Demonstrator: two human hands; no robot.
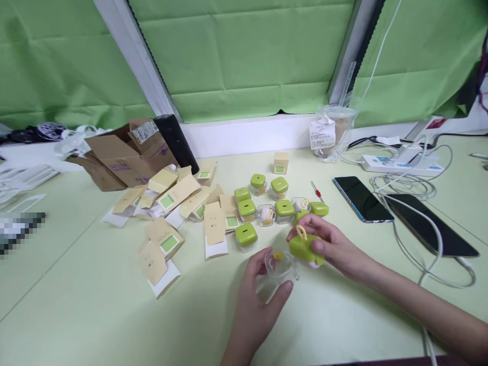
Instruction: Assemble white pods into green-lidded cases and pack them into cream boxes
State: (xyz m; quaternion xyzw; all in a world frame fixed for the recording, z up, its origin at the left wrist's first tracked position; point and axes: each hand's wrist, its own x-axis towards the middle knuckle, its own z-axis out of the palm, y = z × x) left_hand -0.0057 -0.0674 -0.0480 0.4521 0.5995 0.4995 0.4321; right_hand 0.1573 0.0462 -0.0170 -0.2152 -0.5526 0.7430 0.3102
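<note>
Left hand: thumb and fingers closed about the sides of a clear container, near the front of the table; a yellow piece shows in it. Right hand: clamped on a green lid with a yellow loop, just beside the container and apart from it. Handling, as judged: light pressure on the clear walls, fingertips off the rim; lid gripped by its edges, loop unpinched; both pieces kept level.

Markings, left to right. Cardboard box, open: white label and purple print, neither legible. Cartons, flattened or folded, heaped: green squares and small dark print, unreadable. Lidded containers, green-topped: no writing made out. Small carton, upright: green square, no words legible. Plastic bag: white printed slip, text too small. Brands: none readable.
</note>
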